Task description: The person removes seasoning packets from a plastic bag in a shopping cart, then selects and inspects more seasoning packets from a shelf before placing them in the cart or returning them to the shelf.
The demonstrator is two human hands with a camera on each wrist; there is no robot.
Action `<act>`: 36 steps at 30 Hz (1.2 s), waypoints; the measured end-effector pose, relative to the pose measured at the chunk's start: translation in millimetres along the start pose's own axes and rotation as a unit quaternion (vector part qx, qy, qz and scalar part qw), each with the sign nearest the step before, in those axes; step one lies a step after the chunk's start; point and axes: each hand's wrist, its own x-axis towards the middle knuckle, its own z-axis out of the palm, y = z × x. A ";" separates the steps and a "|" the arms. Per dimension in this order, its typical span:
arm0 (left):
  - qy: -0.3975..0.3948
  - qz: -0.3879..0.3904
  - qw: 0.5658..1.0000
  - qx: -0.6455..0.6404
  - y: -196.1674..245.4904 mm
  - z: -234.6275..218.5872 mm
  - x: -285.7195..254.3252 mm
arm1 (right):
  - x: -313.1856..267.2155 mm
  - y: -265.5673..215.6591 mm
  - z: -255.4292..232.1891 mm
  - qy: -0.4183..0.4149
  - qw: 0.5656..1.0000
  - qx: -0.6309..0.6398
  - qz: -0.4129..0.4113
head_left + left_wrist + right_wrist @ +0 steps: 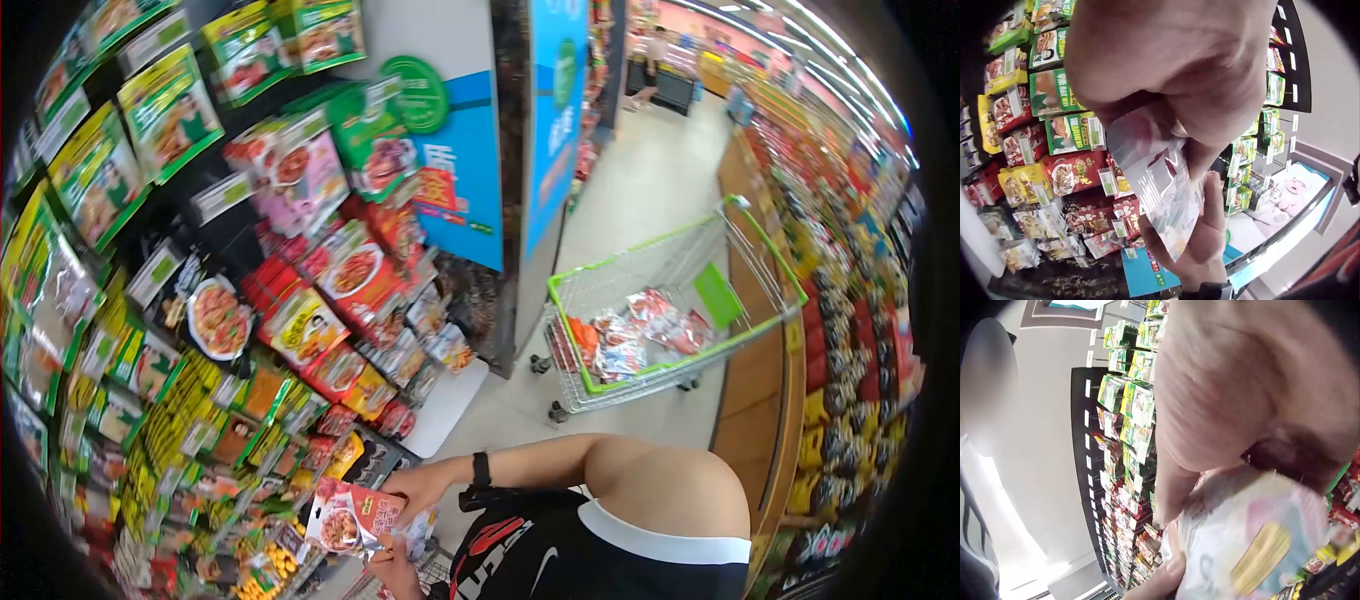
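Note:
A red food packet (352, 517) with a picture of a bowl of food is held in front of the body by both hands. My right hand (425, 487), with a dark band at its wrist, grips its upper right side. From below, my left hand (393, 568) pinches its lower edge with the thumb on the front. Behind it shows a whitish-blue patterned package (420, 525), whose glossy surface (1163, 187) fills the space between the hands in the left wrist view. Close by in the right wrist view, a pale printed surface (1241, 544) lies under the right hand.
A shelf wall of hanging food packets (170, 110) rises on the left, ending at a blue panel (465, 170). A green-rimmed shopping cart (640, 255) holding several packets stands to the right, beside a wooden display (750, 400). A person (655, 60) is far down the aisle.

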 end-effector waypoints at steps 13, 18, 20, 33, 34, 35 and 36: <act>-0.064 0.211 0.974 -0.054 66.8 -8.2 -31.0 | 0.0 18.3 44.0 0.083 0.996 -0.025 0.022; -0.051 0.306 0.949 0.060 -26.2 -23.5 8.3 | 11.9 26.6 55.0 0.069 0.991 -0.098 -0.056; -0.006 0.333 0.943 0.022 20.8 -24.9 -19.5 | 8.7 -4.7 60.1 0.130 0.989 -0.056 0.041; 0.077 0.445 0.884 0.119 123.2 -50.1 -68.7 | 62.1 -6.9 120.4 -0.016 0.996 0.085 -0.015; 0.074 0.453 0.881 0.116 127.0 -51.5 -70.3 | 60.8 -18.3 119.9 0.010 0.993 0.120 0.014; 0.071 0.462 0.877 0.112 127.4 -53.7 -72.5 | 65.5 -5.7 120.8 0.026 0.986 0.166 0.019; 0.072 0.456 0.881 0.105 127.0 -56.8 -77.3 | 69.4 8.0 120.4 0.044 0.976 0.211 0.026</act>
